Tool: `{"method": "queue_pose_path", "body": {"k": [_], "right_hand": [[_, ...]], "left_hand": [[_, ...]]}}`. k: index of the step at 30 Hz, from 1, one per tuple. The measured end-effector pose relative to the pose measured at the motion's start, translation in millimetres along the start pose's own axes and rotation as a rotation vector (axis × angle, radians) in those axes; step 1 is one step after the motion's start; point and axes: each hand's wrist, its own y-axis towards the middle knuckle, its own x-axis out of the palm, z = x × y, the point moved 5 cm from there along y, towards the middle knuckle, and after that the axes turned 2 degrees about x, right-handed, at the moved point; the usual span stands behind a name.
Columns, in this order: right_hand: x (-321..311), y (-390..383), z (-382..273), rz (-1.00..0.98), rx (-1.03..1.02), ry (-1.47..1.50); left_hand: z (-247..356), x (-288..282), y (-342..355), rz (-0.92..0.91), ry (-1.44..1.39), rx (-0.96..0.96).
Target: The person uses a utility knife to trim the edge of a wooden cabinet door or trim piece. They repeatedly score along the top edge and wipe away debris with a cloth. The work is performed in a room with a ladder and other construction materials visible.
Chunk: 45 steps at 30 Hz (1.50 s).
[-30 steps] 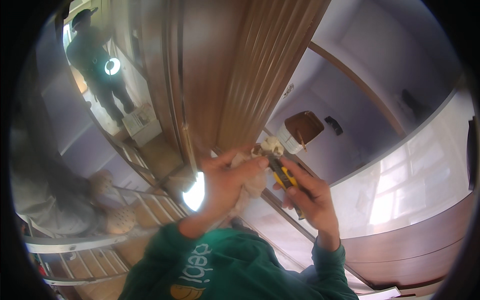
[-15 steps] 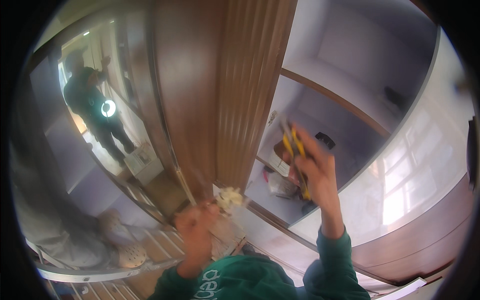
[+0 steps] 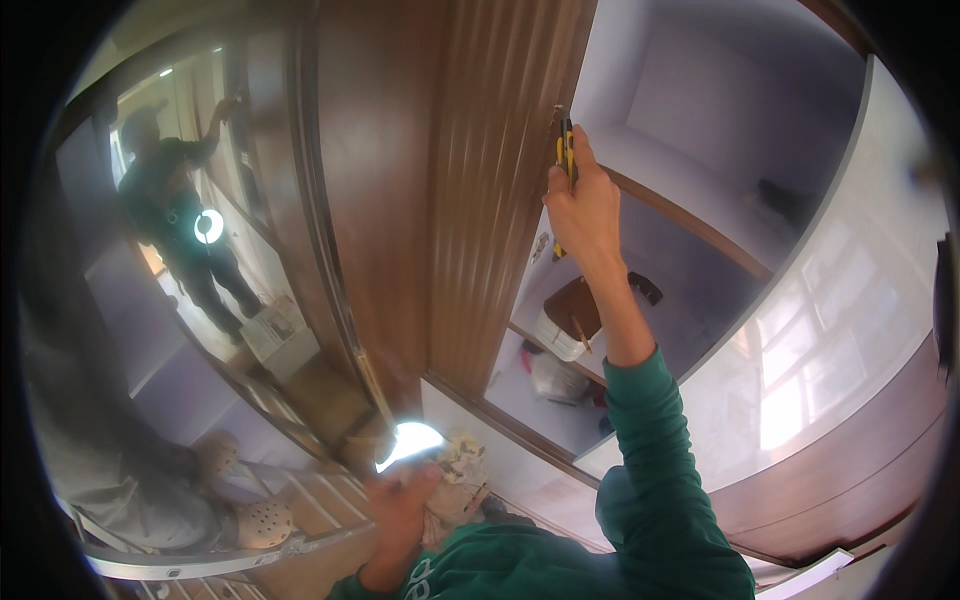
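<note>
My right hand (image 3: 588, 210) is raised and closed around yellow-and-black pliers (image 3: 563, 160). Their upper end meets the edge of the brown ribbed panel (image 3: 490, 190), beside an open cabinet (image 3: 650, 240). Lower down, my left hand (image 3: 400, 505) is closed in front of my body, next to a brightly glowing white thing (image 3: 410, 443); glare hides what it is. A cluster of cream-coloured pieces (image 3: 463, 468) lies right beside this hand. I cannot make out exactly what the left fingers hold.
Inside the cabinet are a brown-and-white box (image 3: 572, 315) and a clear bag (image 3: 556, 375). A mirror (image 3: 255, 225) on the left reflects a person and a glowing ring. Another person's grey-trousered leg (image 3: 130, 480) and clog (image 3: 262, 525) are by a metal ladder (image 3: 200, 565). A glossy white panel (image 3: 800, 340) stands right.
My right hand has moved up with the pliers, to the panel's edge. My left hand has dropped slightly, and a bright white glow now shows above it.
</note>
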Motion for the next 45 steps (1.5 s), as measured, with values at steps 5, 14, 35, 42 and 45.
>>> {"method": "queue_pose_path", "body": {"k": [5,14,35,42,45], "right_hand": [[2,1,-5,0.0,-0.009,-0.025],[9,-3,-17,-0.132,0.029,-0.198],[36,-72,25,-0.186,0.009,-0.206],[-29,-16,7,-0.073,-0.027,-0.113],[-41,13,4,-0.125,-0.02,-0.173]], "left_hand": [[-1,-1,3,-0.023,-0.04,-0.049],[-1,1,9,-0.051,-0.024,-0.066],[4,-4,3,-0.033,0.053,-0.002],[0,-2,5,-0.009,-0.009,-0.021],[-7,0,6,0.009,-0.042,-0.05]]}}
